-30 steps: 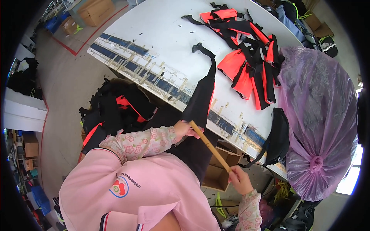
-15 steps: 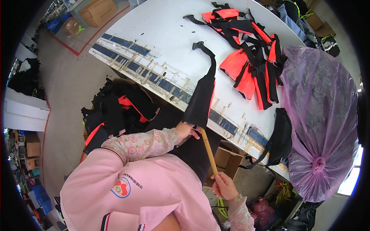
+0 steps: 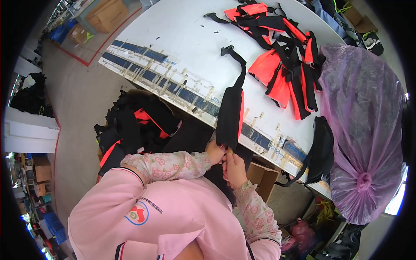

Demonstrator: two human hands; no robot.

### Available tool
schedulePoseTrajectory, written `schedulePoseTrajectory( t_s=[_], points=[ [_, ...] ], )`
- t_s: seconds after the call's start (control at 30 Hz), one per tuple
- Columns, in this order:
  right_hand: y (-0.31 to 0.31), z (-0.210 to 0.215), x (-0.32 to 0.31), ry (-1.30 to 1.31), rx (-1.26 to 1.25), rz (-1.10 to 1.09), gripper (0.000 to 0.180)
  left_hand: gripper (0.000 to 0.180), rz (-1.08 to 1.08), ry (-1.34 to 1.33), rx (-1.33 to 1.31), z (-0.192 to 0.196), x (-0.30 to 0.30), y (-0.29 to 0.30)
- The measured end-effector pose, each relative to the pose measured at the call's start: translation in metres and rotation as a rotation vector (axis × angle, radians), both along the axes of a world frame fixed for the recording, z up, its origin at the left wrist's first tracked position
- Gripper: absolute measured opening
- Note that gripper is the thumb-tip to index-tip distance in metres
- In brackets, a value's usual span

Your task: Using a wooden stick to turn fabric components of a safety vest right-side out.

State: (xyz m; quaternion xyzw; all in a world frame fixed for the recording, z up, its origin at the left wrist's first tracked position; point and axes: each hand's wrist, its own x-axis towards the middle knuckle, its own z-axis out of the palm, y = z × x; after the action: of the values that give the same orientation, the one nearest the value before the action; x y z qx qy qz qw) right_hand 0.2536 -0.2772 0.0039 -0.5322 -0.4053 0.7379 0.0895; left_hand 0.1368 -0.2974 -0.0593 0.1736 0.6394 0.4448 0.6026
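Forward from left hand [image 3: 215, 152] and right hand [image 3: 235, 169] extends the black band [image 3: 229, 113].

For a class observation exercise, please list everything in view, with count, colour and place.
table: one, white, upper centre
strap piece: one, black with orange edge, across the table's near edge
strap pile: one, orange and black, table's right part
pouch: one, black, table's right edge
plastic bag: one, translucent purple, far right
heap: one, black and orange, left, below tabletop
cardboard boxes: at least three, brown, upper left and under table
stick: one, yellow-brown, mostly hidden at the hands
small goods: uncountable, mixed colours, picture edges
shirt: one, pink, bottom centre
left hand: one, floral sleeve, strap piece's lower end
right hand: one, floral sleeve, on the stick
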Motion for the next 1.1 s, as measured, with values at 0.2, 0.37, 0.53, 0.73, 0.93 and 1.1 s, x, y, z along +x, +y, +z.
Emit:
schedulePoseTrajectory(
  t_s=[0.2, 0.37, 0.53, 0.73, 0.93, 1.1],
  points=[
    [0.013, 0.003, 0.004, 0.354, -0.279, -0.067, 0.028, 0.023, -0.016, 0.011, 0.128, -0.022, -0.001, -0.003],
    [-0.003, 0.028, 0.006, 0.292, -0.146, -0.022, 0.027, 0.023, 0.019, -0.060, 0.221, -0.019, 0.000, -0.003],
    [-0.039, 0.036, 0.043, 0.128, -0.141, -0.172, 0.028, 0.026, 0.097, -0.168, 0.194, 0.018, -0.003, 0.007],
    [-0.045, 0.022, 0.033, 0.168, -0.153, -0.289, 0.027, 0.029, 0.062, -0.105, 0.191, 0.027, 0.002, 0.003],
    [-0.016, 0.006, 0.002, 0.214, -0.108, -0.331, 0.028, 0.026, 0.022, -0.082, 0.170, 0.019, 0.001, 0.003],
    [-0.005, -0.020, -0.014, 0.129, 0.055, -0.298, 0.032, 0.023, 0.005, -0.161, 0.154, 0.007, 0.000, 0.009]
  ],
)
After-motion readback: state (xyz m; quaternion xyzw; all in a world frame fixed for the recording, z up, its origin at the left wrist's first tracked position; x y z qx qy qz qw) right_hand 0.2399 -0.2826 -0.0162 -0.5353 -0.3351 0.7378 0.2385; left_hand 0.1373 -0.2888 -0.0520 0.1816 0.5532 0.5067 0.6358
